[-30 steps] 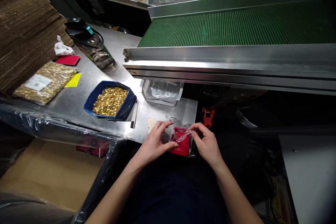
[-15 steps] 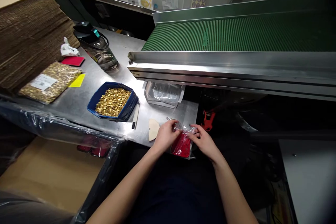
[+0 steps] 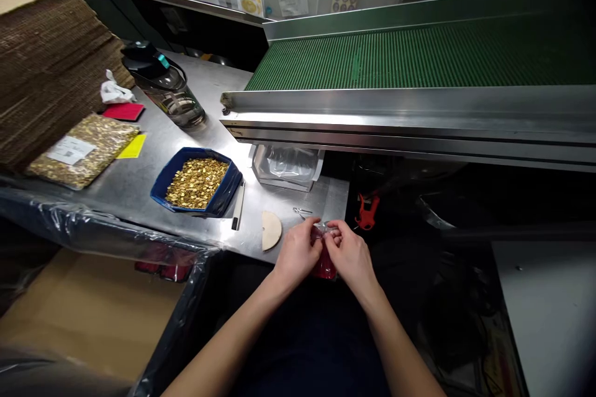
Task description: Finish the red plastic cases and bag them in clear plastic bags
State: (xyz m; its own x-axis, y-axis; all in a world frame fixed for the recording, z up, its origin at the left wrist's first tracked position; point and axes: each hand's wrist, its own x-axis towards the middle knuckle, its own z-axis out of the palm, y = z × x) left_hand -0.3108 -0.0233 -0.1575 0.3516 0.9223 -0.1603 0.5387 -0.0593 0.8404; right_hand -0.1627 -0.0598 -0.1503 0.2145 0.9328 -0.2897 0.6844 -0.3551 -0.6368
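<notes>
A clear plastic bag with a red item in it [image 3: 325, 267] hangs at the front edge of the metal table. My left hand [image 3: 300, 249] pinches the bag's top from the left, and my right hand [image 3: 348, 255] pinches it from the right, the fingertips of both nearly touching. The fingers cover most of the bag's upper part. Just beyond them lie thin metal pieces [image 3: 302, 211]. A pale half-round piece [image 3: 270, 230] rests left of my left hand.
A blue tray [image 3: 161, 183] of gold pieces, a cutter knife [image 3: 238, 206], a clear container [image 3: 286, 167] and a bottle [image 3: 174, 99] stand on the table [image 3: 209, 77]. A green conveyor [image 3: 372, 62] crosses behind. An orange tool [image 3: 367, 212] is right; a lined box [image 3: 93, 304] is lower left.
Both hands have come closer together over the bag's top, and the right hand has moved left. The bag is now more covered by fingers. The whole view has shifted slightly.
</notes>
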